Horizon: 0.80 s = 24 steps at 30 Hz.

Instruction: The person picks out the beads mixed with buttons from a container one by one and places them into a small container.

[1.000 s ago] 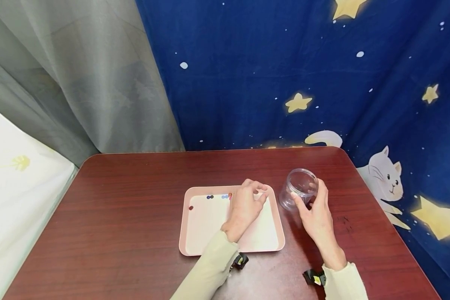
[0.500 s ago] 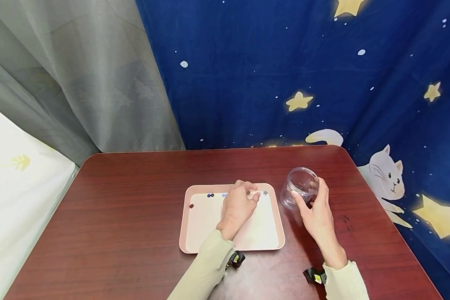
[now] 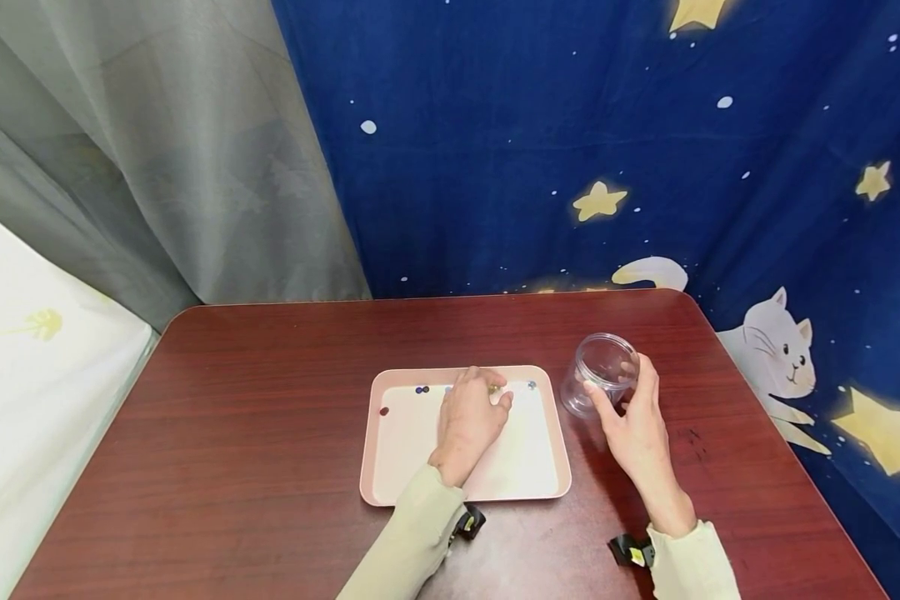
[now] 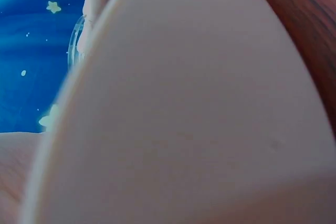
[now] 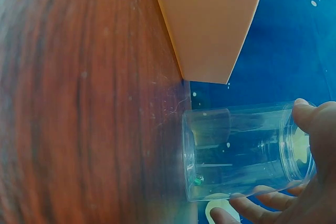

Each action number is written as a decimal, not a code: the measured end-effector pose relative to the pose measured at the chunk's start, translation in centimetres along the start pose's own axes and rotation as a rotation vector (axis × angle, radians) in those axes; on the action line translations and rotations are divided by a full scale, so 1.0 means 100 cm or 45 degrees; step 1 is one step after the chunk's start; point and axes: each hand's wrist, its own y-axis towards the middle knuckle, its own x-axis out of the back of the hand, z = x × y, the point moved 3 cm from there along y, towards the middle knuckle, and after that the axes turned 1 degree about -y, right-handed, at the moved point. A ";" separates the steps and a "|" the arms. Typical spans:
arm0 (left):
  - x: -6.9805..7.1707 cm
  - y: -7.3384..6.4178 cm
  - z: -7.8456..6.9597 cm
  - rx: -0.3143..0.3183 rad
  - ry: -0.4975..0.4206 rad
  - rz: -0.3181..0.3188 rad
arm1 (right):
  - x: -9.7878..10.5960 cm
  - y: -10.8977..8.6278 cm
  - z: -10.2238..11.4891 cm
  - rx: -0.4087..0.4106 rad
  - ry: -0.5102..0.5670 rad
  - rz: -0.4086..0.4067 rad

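Note:
My left hand [image 3: 471, 419] hovers over the back of a pink tray [image 3: 369, 467], thumb and index finger apart. Close to those fingertips is a yellowish marble [image 3: 494, 388]. A clear bluish marble [image 3: 532, 385] lies to the right, two dark blue marbles [image 3: 422, 390] to the left, and a dark red one [image 3: 384, 411] near the tray's left side. My right hand [image 3: 636, 425] grips a clear, lidless jar [image 3: 581, 392] near its rim, thumb on one side and fingers on the other. A small green marble [image 5: 198, 180] shows at the jar's bottom in the right wrist view.
The tray and jar stand on a reddish-brown wooden table [image 3: 255, 433], the jar just right of the tray. Behind the table hang a blue star-patterned curtain [image 3: 480, 167] and a grey curtain [image 3: 217, 183]. The tray's wall [image 4: 184, 98] fills most of the left wrist view.
My left hand has moved left along the back of the tray, uncovering the clear bluish marble at the right and the yellowish one. The right hand stays on the jar.

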 end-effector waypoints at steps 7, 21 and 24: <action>-0.002 0.000 0.001 -0.034 0.012 -0.024 | 0.001 -0.001 -0.001 -0.007 0.007 0.011; -0.002 0.000 0.004 -0.053 0.027 -0.032 | 0.001 0.001 0.003 -0.023 -0.002 0.017; -0.002 0.000 0.004 -0.045 0.024 -0.015 | 0.001 0.001 0.002 -0.028 -0.001 0.019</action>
